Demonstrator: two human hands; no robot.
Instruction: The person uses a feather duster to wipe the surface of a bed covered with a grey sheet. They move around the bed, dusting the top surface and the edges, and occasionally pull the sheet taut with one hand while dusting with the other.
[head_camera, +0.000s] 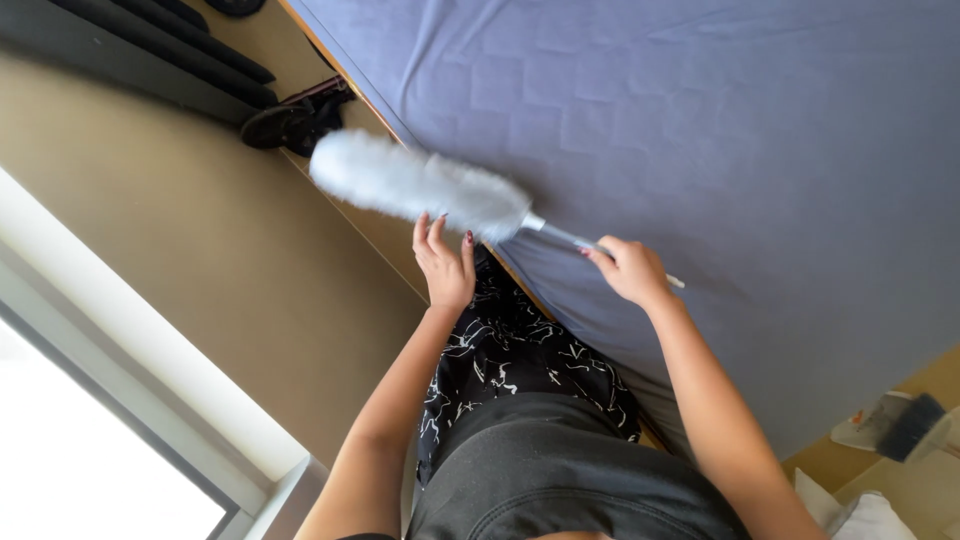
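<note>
Right hand (632, 270) gripped the duster (420, 185) handle; left hand (445, 265) was open, fingers touching its fluff. It hung over the purple bedsheet (720, 130), beside what looked like tan floor (190, 230).

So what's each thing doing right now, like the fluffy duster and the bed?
Duster: lifted, lying sideways over the bed's edge.
Right hand: closed around the duster's handle.
Left hand: open, fingertips touching the fluffy head.
Bed sheet: spread flat, a few wrinkles.
Shoes: lying on the floor beside the bed.

Single head view, looking steeply down, close over bed (720, 130) edge and floor (200, 240); frame rotated.
</note>
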